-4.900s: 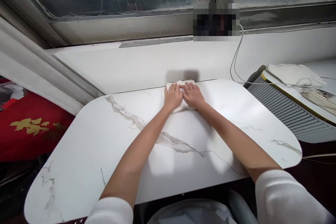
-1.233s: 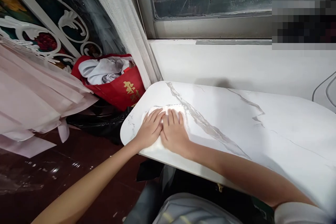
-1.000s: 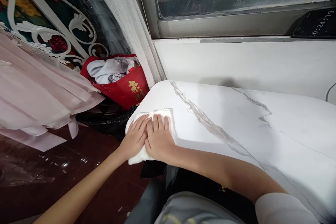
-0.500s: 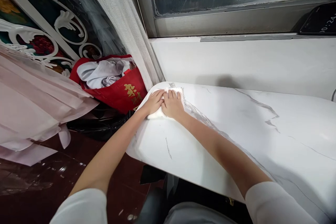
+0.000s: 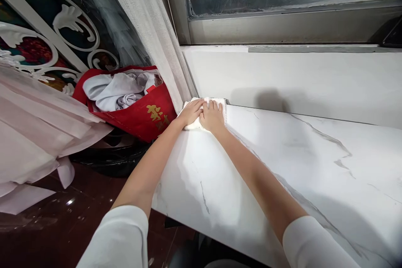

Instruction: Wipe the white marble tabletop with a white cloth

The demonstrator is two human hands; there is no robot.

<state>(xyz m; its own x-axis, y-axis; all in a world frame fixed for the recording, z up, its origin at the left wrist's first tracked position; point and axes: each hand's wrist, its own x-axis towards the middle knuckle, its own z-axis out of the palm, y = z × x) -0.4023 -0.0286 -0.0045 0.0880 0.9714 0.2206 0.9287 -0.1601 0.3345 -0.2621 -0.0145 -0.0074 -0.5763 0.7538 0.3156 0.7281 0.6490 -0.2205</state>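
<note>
A folded white cloth (image 5: 195,125) lies on the white marble-patterned table (image 5: 266,142), at its far left corner by the wall. My left hand (image 5: 191,113) rests flat on the left part of the cloth, fingers stretched out. Beside it, my right hand (image 5: 213,117) presses flat on the cloth's right part with its fingers slightly spread. The two hands touch or nearly touch at the fingertips and thumb. Both palms hide much of the cloth, whose right edge shows past my right hand.
Left of the table stands a red bag (image 5: 138,115) with pale fabric (image 5: 116,88) in it. A white curtain (image 5: 147,21) hangs behind the corner. Pale pink cloth (image 5: 47,121) drapes at the left. A window frame (image 5: 266,29) runs above the white wall; a dark device (image 5: 394,35) sits at the right.
Both hands have slid the cloth away from me and slightly right, up to the table's back edge at the wall. The view has shifted a little.
</note>
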